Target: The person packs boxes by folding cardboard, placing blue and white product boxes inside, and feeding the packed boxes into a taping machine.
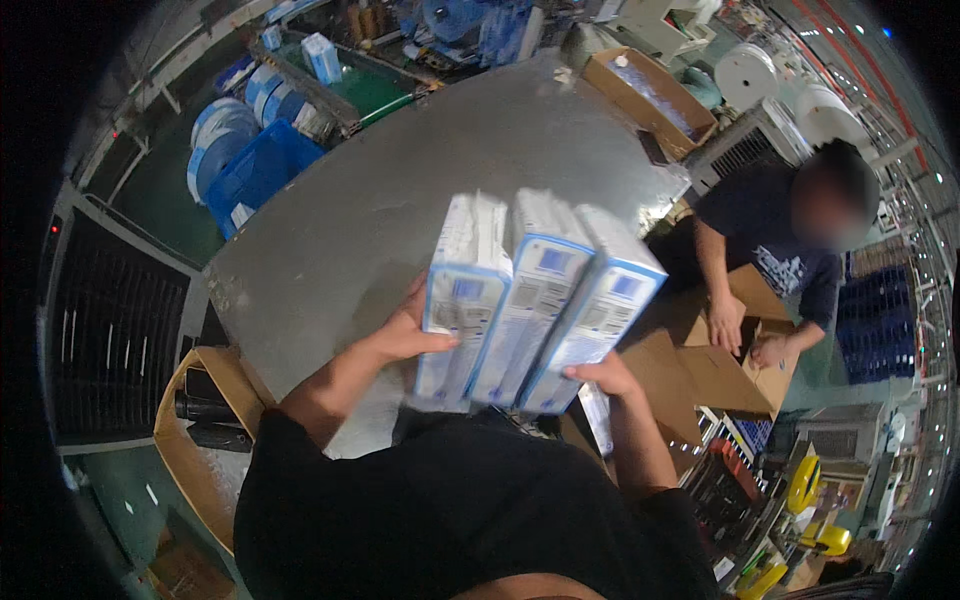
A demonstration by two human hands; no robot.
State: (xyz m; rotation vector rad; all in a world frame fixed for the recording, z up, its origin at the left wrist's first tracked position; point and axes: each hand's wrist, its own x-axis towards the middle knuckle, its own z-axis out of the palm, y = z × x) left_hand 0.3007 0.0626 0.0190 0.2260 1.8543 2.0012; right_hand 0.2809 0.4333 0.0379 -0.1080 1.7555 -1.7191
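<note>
The left hand [406, 330] and right hand [610, 376], held wide apart, clamp three blue-and-white oblong packs [528, 320] between them; the row's gathered, not yet set down.

Relative to your table [340, 225]: crate [268, 162] beyond its left edge; carton [628, 103] at its far right; three packs [535, 300] above its near part, apparently not resting.
</note>
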